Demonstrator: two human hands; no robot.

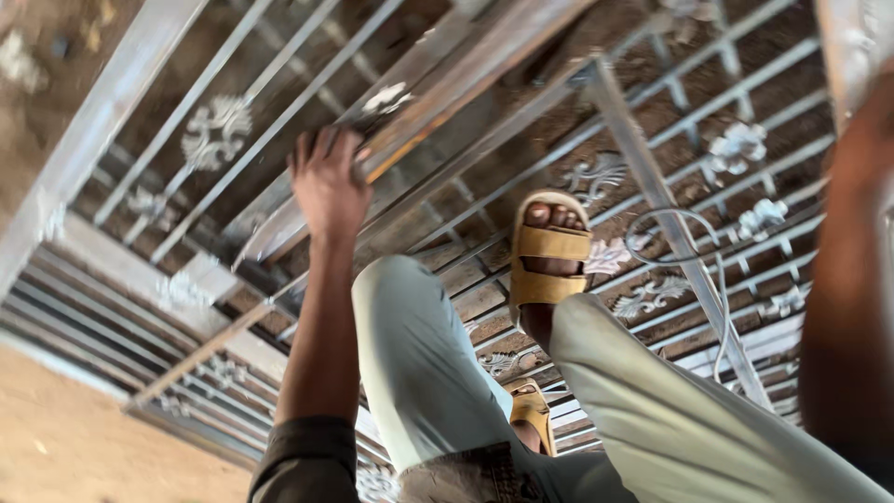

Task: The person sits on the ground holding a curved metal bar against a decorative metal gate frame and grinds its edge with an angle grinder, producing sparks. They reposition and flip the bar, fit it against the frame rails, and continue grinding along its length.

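On the grille [643, 177] | left hand [326, 182] is closed over the end of a long bar [438, 102] lying across it | right hand [861, 140] blurred at frame edge, grip cannot be told | step: bar being positioned, probably | next: steady lift, sandalled foot [549, 247] kept clear

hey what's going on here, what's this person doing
A person stands on a grey metal gate frame with ornate scrollwork that lies flat on the ground. Their left hand grips a long rusty metal bar resting across the frame. One foot in a yellow strapped sandal is planted on the bars. The right hand is cut off at the picture's edge.
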